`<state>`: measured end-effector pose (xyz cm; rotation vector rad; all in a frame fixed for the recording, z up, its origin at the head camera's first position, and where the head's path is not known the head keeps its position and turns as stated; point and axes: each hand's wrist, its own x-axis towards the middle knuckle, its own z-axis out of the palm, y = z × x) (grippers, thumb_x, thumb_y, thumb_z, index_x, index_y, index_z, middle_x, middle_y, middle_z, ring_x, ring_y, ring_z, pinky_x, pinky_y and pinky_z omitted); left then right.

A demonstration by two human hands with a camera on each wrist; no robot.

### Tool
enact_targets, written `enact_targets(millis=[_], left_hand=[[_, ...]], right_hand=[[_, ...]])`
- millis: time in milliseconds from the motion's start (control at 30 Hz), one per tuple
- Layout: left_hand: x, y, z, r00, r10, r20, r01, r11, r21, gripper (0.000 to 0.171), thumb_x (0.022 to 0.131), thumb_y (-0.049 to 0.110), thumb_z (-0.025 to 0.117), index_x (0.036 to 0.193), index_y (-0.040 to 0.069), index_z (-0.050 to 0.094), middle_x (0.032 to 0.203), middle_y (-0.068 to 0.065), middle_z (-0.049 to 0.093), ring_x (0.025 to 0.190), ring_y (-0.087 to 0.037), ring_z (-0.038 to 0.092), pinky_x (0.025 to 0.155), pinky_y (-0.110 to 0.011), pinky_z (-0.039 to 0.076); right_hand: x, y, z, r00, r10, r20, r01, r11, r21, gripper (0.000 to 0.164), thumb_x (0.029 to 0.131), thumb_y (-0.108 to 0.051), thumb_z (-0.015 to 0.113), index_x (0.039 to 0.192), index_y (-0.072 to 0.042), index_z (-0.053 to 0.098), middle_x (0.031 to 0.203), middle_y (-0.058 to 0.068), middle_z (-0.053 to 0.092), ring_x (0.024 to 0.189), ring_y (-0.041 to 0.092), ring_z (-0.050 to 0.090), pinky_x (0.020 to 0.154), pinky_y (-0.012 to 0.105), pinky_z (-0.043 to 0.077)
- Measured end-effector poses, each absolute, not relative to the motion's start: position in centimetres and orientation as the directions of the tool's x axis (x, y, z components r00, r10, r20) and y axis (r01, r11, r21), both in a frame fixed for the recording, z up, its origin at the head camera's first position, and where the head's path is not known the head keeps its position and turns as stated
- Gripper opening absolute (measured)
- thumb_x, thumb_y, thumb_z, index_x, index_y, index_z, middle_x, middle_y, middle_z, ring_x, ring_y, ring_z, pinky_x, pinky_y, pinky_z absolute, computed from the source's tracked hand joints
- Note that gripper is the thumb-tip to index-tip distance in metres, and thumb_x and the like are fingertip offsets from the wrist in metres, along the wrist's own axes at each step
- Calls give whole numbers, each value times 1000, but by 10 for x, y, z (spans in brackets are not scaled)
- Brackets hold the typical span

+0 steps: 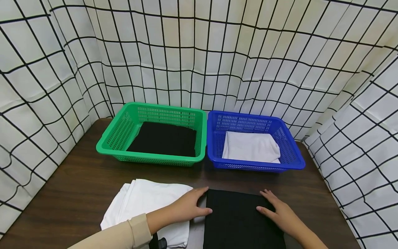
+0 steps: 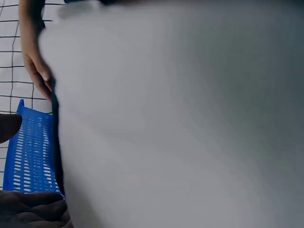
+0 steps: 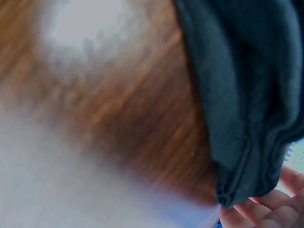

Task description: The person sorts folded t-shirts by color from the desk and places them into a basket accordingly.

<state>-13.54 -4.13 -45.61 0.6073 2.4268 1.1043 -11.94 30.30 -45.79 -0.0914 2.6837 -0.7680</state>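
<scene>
In the head view, the person's left grip (image 1: 190,206) reached in from the bottom edge, left of centre, its forearm in a beige sleeve (image 1: 124,234) slanting up and to the right. Its thumb and forefinger were spread apart, their tips at the left edge of a black cloth (image 1: 239,221), and it clasped nothing. The right grip (image 1: 281,212) came from the lower right corner area, forearm slanting up and to the left. Its thumb lay over the black cloth and its fingers pointed to the cloth's upper right corner, thumb and forefinger apart. In the right wrist view, its fingers touched the cloth's folded end at the lower right.

The black cloth lay flat on the brown worktop (image 1: 62,204), at the bottom of the head view, right of centre, between the 2 hands. A folded white cloth (image 1: 146,200) lay to its left, partly behind the left forearm.

2 perforated baskets stood side by side across the middle of the frame. The green basket (image 1: 152,156), left of centre, held folded black fabric (image 1: 164,140); the blue basket (image 1: 255,165), right of centre, held folded white fabric (image 1: 252,148). A white backdrop with black grid lines (image 1: 186,57) filled the upper frame.
</scene>
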Motion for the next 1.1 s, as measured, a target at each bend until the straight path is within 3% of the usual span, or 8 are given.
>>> enact_targets(millis=[200,367,533,800,1100], left_hand=[[-139,-38,-453,-818,516,-254,46,499,865,79,89,35,71,148,-5,39,137,-24,57,129,-38,55,107,-56,45],[-144,-40,-452,-816,512,-269,-37,418,908,75,90,28,71,148,-7,38,144,-24,52,132,-40,51,110,-55,42],[-146,-39,-453,-814,496,-302,-120,366,923,73,91,27,69,148,-7,38,147,-23,49,136,-39,48,113,-55,39],[-147,-35,-453,-833,449,-323,-202,297,933,67,93,25,68,146,-6,41,145,-23,51,136,-39,48,109,-54,45],[-143,-28,-461,-846,444,-295,-248,161,955,67,93,21,67,146,-8,38,148,-26,47,138,-41,44,115,-59,35]], right_hand=[[-120,307,-457,-950,-129,-284,31,866,-499,77,93,-54,60,150,-5,43,154,29,37,139,52,38,105,69,37],[-120,305,-454,-979,-73,-193,34,866,-498,63,95,-49,61,140,-6,54,138,24,58,127,45,55,100,61,47],[-121,307,-452,-984,-13,-176,87,833,-546,58,96,-47,61,137,-6,57,131,19,65,119,40,62,95,56,52],[-126,311,-451,-969,90,-231,219,745,-630,53,99,-45,58,133,-5,60,131,20,64,122,39,59,96,54,51],[-127,317,-450,-929,146,-339,351,634,-689,57,96,-44,63,134,-3,59,135,22,60,122,36,57,94,47,52]])
